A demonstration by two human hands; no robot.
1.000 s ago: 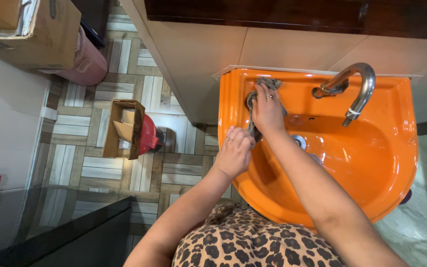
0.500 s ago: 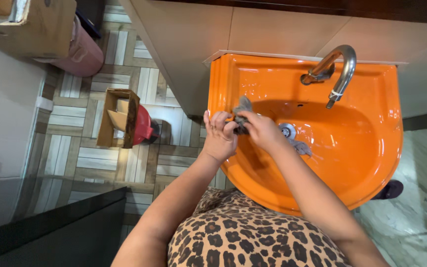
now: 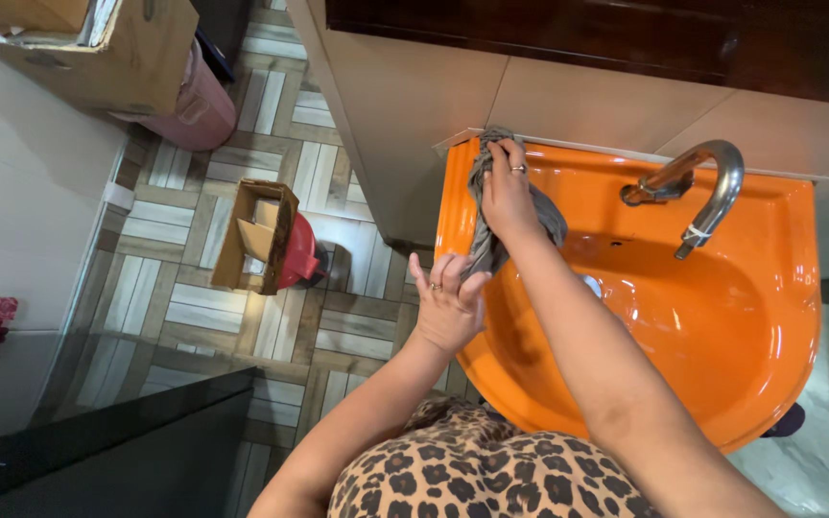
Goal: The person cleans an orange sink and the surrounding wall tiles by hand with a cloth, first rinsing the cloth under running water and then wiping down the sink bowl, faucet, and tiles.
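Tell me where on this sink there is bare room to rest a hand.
The basin floor of the orange sink is bare below the tap, right of the right forearm. The back ledge between the right hand and the tap is free too. The left rim is crowded: the grey cloth hangs there, with the left hand at its lower end.

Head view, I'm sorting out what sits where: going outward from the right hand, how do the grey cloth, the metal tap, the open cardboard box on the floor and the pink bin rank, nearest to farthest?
1. Grey cloth, under the right hand at the orange sink's back left corner.
2. Metal tap, to its right.
3. Open cardboard box, floor, left.
4. Pink bin, far upper left.
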